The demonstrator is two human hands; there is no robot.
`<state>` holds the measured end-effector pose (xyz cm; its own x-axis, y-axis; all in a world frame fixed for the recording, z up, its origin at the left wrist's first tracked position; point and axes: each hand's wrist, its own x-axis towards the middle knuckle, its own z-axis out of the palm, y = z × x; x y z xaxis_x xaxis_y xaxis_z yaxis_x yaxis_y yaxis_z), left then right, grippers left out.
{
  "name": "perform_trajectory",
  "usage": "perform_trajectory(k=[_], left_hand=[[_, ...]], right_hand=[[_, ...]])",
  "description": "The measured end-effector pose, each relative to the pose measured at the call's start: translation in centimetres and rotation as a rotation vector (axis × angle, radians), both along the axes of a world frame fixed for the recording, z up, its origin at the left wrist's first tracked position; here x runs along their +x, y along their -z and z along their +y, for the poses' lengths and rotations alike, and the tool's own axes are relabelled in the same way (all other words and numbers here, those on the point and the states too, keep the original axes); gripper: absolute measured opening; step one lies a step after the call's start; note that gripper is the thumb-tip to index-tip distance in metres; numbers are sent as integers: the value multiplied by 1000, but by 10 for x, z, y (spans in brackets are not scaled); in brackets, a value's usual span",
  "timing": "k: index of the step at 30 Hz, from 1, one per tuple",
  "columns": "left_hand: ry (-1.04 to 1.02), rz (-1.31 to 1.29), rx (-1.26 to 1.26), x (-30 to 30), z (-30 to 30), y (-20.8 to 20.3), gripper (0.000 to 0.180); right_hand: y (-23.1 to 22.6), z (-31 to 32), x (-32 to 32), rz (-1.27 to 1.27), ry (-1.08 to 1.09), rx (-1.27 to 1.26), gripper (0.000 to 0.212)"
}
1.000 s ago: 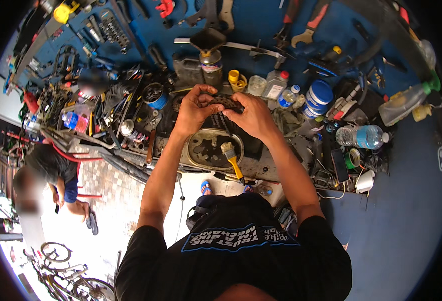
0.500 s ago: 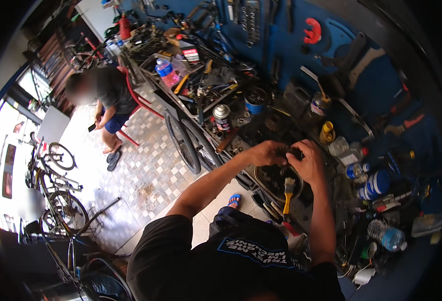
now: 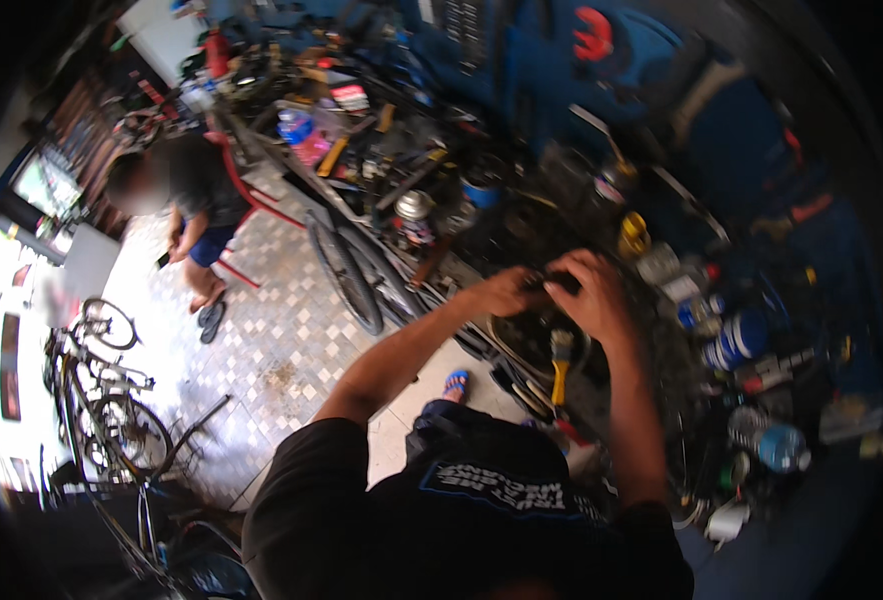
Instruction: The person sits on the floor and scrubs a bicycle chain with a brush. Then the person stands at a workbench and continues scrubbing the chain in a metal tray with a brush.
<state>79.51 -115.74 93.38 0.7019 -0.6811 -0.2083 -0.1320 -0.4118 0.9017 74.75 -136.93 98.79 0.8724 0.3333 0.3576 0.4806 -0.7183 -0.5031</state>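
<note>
Over the cluttered workbench, my left hand (image 3: 506, 292) and my right hand (image 3: 588, 292) come close together, both with curled fingers. A small dark part (image 3: 538, 283) is pinched between them; blur and my fingers hide its exact kind. Just below my hands is a round basin (image 3: 586, 352) with dark contents. A brush (image 3: 559, 368) with a yellow handle and dark-tipped bristles lies across the basin's near side, its handle pointing toward me.
Beyond my left hand stand a spray can (image 3: 414, 212) and a blue tin (image 3: 481, 190). Bottles and a yellow container (image 3: 633, 235) line the bench on the right. Bicycle wheels (image 3: 346, 275) lean at the bench's left edge. A person (image 3: 186, 195) sits on a red chair farther left.
The whole view has shifted, so the scene sits slightly further left and now looks blurred. My hands remain together around the small dark part over the basin.
</note>
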Motion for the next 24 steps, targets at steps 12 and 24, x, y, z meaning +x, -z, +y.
perform_trajectory(k=[12, 24], left_hand=[[-453, 709, -865, -13, -5, 47, 56], [-524, 719, -933, -33, -2, 90, 60]], right_hand=[[87, -32, -146, 367, 118, -260, 55], [116, -27, -151, 150, 102, -185, 51]])
